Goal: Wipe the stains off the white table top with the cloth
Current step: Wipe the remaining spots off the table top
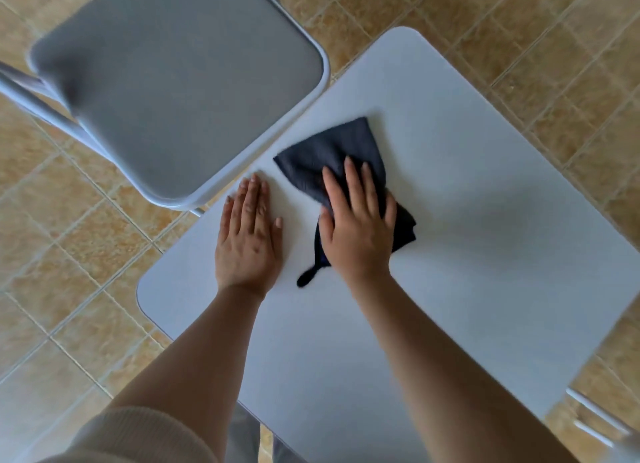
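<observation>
Nearest the camera, a cream ribbed sleeve (pixel 138 435) is pushed up the left arm, and both bare forearms reach out over the bench (pixel 485 254), a smooth white top with rounded corners. The near part of the bench lies bare between the arms, and a wide stretch is open to the right of the cloth (pixel 332 150), out to the far rounded corner.

The left hand (pixel 247 234) lies flat on the bench just left of the cloth, palm down, fingers straight and close together, holding nothing; its fingertips come close to the bench's left edge. The right hand (pixel 358 227) presses flat on top of the cloth, fingers slightly spread and laid over the fabric rather than pinching it. The cloth is dark navy, soft and ribbed (the motion blur makes the weave hard to read); it fans out beyond the fingertips, bunches under the palm, and a thin loop trails out beside the wrist.

Beyond the cloth to the left, a chair (pixel 180 81) with a grey padded seat and pale metal tube frame stands just beside the bench's left edge. Tan tiled floor (pixel 519 29) surrounds the bench.
</observation>
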A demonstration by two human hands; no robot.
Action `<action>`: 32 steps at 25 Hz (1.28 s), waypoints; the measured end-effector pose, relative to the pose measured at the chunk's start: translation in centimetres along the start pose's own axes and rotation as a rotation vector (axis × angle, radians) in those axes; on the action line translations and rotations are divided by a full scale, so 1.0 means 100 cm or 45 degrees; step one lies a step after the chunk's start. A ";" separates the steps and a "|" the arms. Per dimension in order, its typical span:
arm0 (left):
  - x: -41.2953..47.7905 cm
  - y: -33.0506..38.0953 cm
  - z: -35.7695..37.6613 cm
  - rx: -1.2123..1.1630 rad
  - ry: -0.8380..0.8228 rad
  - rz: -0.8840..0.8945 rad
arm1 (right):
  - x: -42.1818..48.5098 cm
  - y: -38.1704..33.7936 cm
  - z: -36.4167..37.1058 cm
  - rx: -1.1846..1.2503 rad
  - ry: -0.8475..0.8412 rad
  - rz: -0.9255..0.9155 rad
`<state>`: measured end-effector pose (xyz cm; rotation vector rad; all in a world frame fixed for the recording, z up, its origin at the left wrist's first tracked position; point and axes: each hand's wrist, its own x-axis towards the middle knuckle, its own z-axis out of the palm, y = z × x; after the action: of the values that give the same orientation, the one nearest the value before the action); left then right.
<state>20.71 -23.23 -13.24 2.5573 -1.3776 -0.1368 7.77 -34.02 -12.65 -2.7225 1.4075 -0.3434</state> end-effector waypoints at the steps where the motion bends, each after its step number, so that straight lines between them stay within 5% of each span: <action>1: 0.000 0.000 0.000 -0.002 -0.003 -0.001 | -0.018 0.008 -0.006 0.005 -0.026 -0.039; 4: 0.001 0.001 -0.001 -0.021 -0.002 0.003 | -0.050 0.054 -0.022 -0.077 -0.037 -0.026; 11: 0.002 0.001 -0.001 -0.019 0.019 0.025 | 0.056 0.080 -0.011 -0.030 -0.119 0.601; 15: 0.001 0.000 -0.001 -0.018 0.034 0.025 | 0.067 0.034 0.004 -0.037 -0.001 0.307; 20: 0.001 0.001 -0.001 -0.022 0.022 0.010 | -0.027 0.047 -0.016 0.005 -0.033 -0.126; 27: 0.002 0.002 0.000 -0.025 0.022 0.018 | 0.030 0.102 -0.015 -0.091 -0.029 0.517; 32: 0.001 0.000 0.001 -0.017 0.027 0.024 | 0.099 0.075 0.001 0.011 -0.133 0.542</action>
<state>20.76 -23.29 -13.39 2.5268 -1.3882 -0.1152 7.35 -46.37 -12.16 -2.3065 1.8843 -0.1754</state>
